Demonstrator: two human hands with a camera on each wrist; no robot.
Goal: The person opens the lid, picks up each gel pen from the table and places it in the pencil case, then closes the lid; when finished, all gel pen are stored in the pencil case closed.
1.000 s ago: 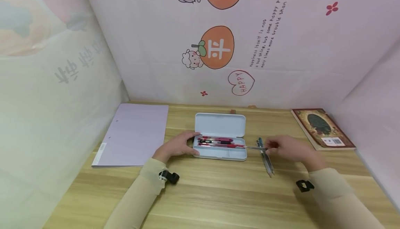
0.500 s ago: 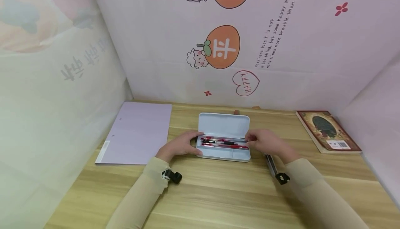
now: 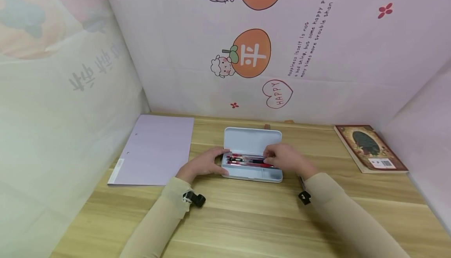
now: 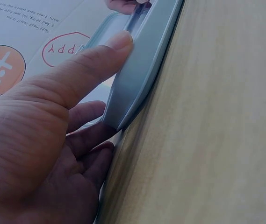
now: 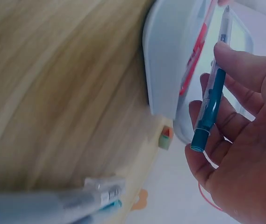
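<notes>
A pale blue pencil case (image 3: 246, 139) stands with its lid up in the middle of the table. My left hand (image 3: 204, 163) grips its left end; in the left wrist view the thumb lies on the rim (image 4: 137, 77), with the fingers behind and below. Red and dark pens (image 3: 243, 159) lie in the case's back compartment. Over the right half of the case, my right hand (image 3: 287, 159) pinches a clear pen with a teal end (image 5: 212, 100), seen in the right wrist view. That pen is mostly hidden in the head view.
More clear pens (image 5: 86, 203) lie on the table right of the case, mostly behind the right wrist in the head view. A lilac folder (image 3: 158, 148) lies at left, a book (image 3: 368, 144) at far right. Printed cloth walls (image 3: 197, 89) enclose the table.
My right hand has moved left from the loose pens to over the case, carrying the pen. My left hand keeps its grip on the case's left end.
</notes>
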